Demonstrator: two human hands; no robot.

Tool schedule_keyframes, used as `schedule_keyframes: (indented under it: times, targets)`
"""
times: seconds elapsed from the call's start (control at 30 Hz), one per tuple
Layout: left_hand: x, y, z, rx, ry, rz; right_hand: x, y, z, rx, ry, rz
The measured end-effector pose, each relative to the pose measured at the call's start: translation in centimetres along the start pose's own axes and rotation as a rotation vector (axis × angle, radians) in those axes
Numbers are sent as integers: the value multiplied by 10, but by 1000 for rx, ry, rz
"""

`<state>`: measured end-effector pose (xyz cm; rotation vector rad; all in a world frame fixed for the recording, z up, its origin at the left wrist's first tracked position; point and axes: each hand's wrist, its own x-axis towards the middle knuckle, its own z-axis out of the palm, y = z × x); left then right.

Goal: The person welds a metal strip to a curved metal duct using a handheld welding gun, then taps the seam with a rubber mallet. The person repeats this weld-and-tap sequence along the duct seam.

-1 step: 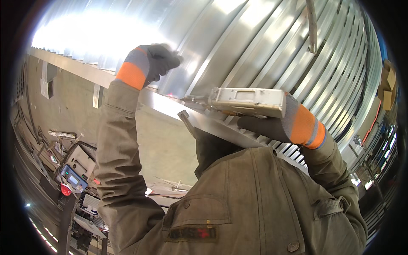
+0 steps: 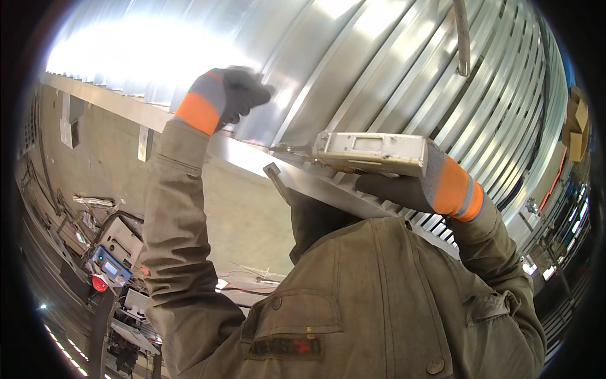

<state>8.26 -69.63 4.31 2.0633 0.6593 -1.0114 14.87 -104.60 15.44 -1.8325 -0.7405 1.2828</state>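
Note:
My right hand (image 2: pixel 404 191), in a dark glove with a grey and orange cuff, grips a white box-shaped welding gun (image 2: pixel 372 150) from below. Its thin metal nozzle points left, close to the seam where ribbed metal slats (image 2: pixel 322 82) meet a flat metal rail (image 2: pixel 246 155). A small red glow shows just beyond the nozzle tip. Over the slats, left of that tip, my gloved left hand (image 2: pixel 242 95) is closed with its fingers curled. What it holds, if anything, is hidden, and its fingertips are slightly blurred.
A metal rod or tube (image 2: pixel 463 41) hangs before the slats at upper right. Metal brackets (image 2: pixel 145 143) stick out below the rail. At lower left stands a blue control box (image 2: pixel 110 268) beside a red round object (image 2: pixel 99 282). A cardboard box (image 2: pixel 575 126) is at far right.
The welding gun and my right hand have shifted very slightly to the right. My left hand has moved a little to the right too, its fingers still curled.

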Motion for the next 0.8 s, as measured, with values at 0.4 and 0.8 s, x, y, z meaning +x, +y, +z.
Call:
schedule_keyframes:
  times: [0.4, 0.8]
  targets:
    - [17, 34, 45, 315, -283, -57, -29, 30, 4, -34, 23, -119]
    - [12, 29, 47, 204, -243, -22, -24, 49, 3, 14, -69, -65]
